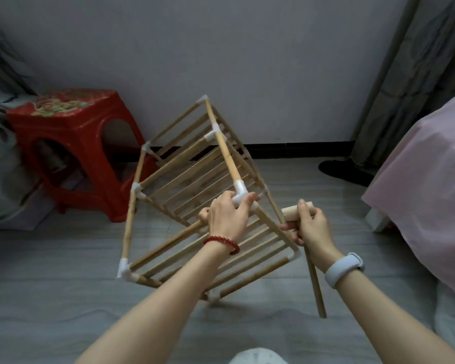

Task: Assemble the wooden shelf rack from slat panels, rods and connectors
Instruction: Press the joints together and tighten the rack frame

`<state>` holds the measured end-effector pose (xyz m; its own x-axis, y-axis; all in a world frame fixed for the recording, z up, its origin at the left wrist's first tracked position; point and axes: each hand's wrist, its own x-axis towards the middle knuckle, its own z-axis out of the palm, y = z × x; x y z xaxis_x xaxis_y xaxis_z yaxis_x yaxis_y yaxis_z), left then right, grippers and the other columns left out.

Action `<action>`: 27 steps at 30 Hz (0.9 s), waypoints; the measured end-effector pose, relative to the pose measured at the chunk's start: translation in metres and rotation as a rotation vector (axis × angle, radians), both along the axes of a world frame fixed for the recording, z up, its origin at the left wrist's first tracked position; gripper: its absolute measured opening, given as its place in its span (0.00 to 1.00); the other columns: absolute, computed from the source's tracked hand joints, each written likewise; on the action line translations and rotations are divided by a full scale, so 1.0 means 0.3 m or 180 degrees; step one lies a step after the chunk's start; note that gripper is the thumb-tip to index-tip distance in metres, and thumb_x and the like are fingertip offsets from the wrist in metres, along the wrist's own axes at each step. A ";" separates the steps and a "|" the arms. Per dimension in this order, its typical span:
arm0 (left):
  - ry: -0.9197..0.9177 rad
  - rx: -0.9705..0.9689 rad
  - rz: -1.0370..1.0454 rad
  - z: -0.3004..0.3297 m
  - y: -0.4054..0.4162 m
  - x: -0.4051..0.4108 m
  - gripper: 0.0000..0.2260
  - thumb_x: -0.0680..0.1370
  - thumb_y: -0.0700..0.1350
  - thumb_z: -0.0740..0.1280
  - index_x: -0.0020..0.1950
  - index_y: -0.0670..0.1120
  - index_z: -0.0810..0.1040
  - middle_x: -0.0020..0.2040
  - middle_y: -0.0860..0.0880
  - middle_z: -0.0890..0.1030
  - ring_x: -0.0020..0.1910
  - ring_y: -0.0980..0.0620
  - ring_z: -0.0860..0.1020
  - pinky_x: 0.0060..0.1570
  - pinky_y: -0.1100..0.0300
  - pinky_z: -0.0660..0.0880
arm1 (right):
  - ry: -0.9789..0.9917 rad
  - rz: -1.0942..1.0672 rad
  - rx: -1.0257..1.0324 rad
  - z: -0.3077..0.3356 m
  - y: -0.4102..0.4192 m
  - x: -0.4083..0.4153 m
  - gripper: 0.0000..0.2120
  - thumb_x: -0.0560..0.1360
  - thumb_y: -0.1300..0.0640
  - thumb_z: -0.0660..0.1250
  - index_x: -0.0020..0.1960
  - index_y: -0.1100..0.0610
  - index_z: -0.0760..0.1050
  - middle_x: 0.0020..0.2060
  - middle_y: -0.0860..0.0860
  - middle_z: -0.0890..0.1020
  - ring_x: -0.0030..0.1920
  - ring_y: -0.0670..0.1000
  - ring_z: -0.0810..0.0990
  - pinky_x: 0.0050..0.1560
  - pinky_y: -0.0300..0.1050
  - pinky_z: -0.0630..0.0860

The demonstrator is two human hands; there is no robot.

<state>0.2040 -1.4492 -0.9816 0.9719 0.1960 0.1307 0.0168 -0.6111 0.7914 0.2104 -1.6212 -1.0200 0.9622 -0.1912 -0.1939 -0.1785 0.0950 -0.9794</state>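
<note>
Head view, ordered outward from the wearer, with positions given relative to the partly built rack of pale wooden rods, slat panels and white plastic corner connectors (pixel 195 206). The rack is tipped onto one lower corner on the grey plank floor (pixel 63 298), its long axis leaning up and away toward the pale wall (pixel 247 61). Just right of the rack, the right hand (pixel 311 227), a pale grey band on its wrist, has its fingers curled round a small wooden mallet (pixel 292 214); the short cylindrical head lies above the fist and the long handle slants down past the wrist toward the floor. At the rack's near upper corner, the left hand (pixel 229 216), a red bead bracelet on its wrist, grasps a white plastic elbow connector (pixel 241 194) with fingers and thumb wrapped about it; a wooden rod runs up from this connector to the rack's far top corner. Left of the rack, beyond it, stands a red plastic stool (pixel 76 153) near the wall. Right of the rack lies pink bedding (pixel 426 179), with a grey curtain (pixel 405 74) hanging behind that.
</note>
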 end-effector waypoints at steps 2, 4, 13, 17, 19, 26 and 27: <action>0.0140 -0.0643 0.0137 0.023 0.019 -0.032 0.16 0.77 0.63 0.59 0.43 0.52 0.74 0.40 0.55 0.76 0.47 0.50 0.73 0.53 0.52 0.65 | -0.0086 0.0107 0.0040 0.054 0.057 0.017 0.15 0.81 0.46 0.55 0.52 0.60 0.66 0.32 0.57 0.82 0.20 0.46 0.73 0.18 0.36 0.65; 0.0259 -0.1315 0.0287 0.027 0.034 -0.063 0.18 0.77 0.63 0.60 0.42 0.49 0.75 0.37 0.54 0.74 0.45 0.47 0.75 0.55 0.47 0.71 | -0.0192 0.0138 -0.0027 0.098 0.111 0.036 0.16 0.81 0.47 0.54 0.52 0.61 0.66 0.33 0.58 0.82 0.20 0.48 0.73 0.18 0.36 0.65; 0.1275 -0.2917 0.0176 -0.227 -0.014 -0.207 0.10 0.82 0.49 0.59 0.52 0.45 0.77 0.52 0.50 0.79 0.54 0.54 0.76 0.57 0.56 0.71 | 0.0038 0.0620 -0.0611 0.040 0.186 -0.018 0.17 0.79 0.45 0.57 0.58 0.58 0.66 0.45 0.58 0.81 0.39 0.53 0.83 0.29 0.43 0.78; 0.1864 -0.2110 -0.0539 -0.251 -0.056 -0.192 0.11 0.80 0.51 0.61 0.45 0.47 0.78 0.44 0.50 0.77 0.47 0.53 0.76 0.52 0.56 0.73 | -0.0115 0.0598 -0.1314 -0.014 0.106 -0.020 0.17 0.79 0.44 0.57 0.58 0.57 0.66 0.48 0.55 0.79 0.43 0.52 0.80 0.34 0.45 0.77; 0.1885 -0.0743 -0.0916 -0.263 -0.033 -0.177 0.13 0.79 0.52 0.61 0.40 0.47 0.77 0.38 0.50 0.77 0.42 0.50 0.77 0.45 0.58 0.74 | -0.0112 0.0659 -0.1531 -0.047 0.066 -0.029 0.16 0.78 0.43 0.57 0.55 0.56 0.67 0.50 0.55 0.80 0.48 0.53 0.80 0.43 0.51 0.78; -0.0120 0.2382 -0.1395 -0.242 0.207 -0.036 0.17 0.78 0.59 0.60 0.64 0.54 0.74 0.63 0.51 0.74 0.65 0.48 0.69 0.64 0.49 0.60 | -0.0543 0.0969 -0.2260 -0.037 0.004 -0.073 0.10 0.77 0.44 0.62 0.48 0.51 0.71 0.40 0.48 0.79 0.37 0.46 0.78 0.38 0.49 0.76; 0.0152 0.2644 -0.1617 -0.253 0.228 -0.020 0.17 0.79 0.60 0.56 0.65 0.56 0.72 0.62 0.53 0.74 0.64 0.50 0.69 0.65 0.51 0.58 | -0.0479 0.1300 -0.2682 -0.015 -0.010 -0.072 0.11 0.76 0.44 0.62 0.49 0.52 0.71 0.41 0.49 0.80 0.38 0.48 0.78 0.42 0.52 0.78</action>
